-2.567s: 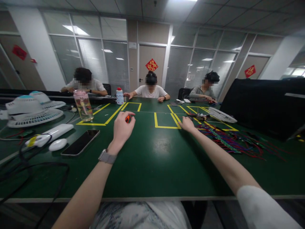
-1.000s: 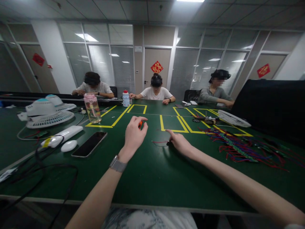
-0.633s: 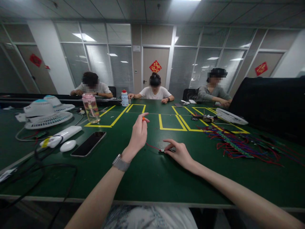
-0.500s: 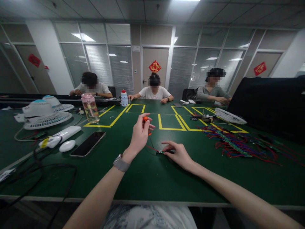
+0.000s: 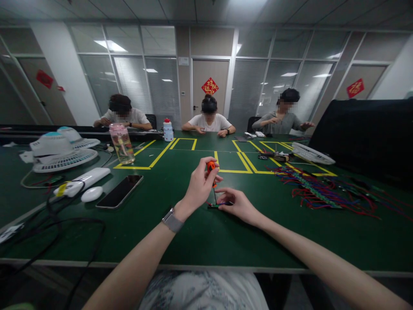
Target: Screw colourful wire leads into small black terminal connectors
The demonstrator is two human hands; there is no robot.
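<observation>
My left hand is closed round the orange-and-black handle of a screwdriver. The tool stands nearly upright, its thin shaft pointing down at a small green circuit board on the table. Whether the tip touches the board I cannot tell. My right hand pinches the board's right end between thumb and fingers and keeps it low at the table surface. Thin wires run from the board, a red one on its left side and dark ones under my right fingers.
On the right lies a bundle of boards with red and blue wires. A phone, a white mouse-like case, fans and a pink-lided bottle stand left. Yellow tape marks the green table. Three people sit opposite.
My left hand has moved right and slightly down with the screwdriver, which now stands more upright over the board. My right hand stays at the board. The people opposite shifted their hands.
</observation>
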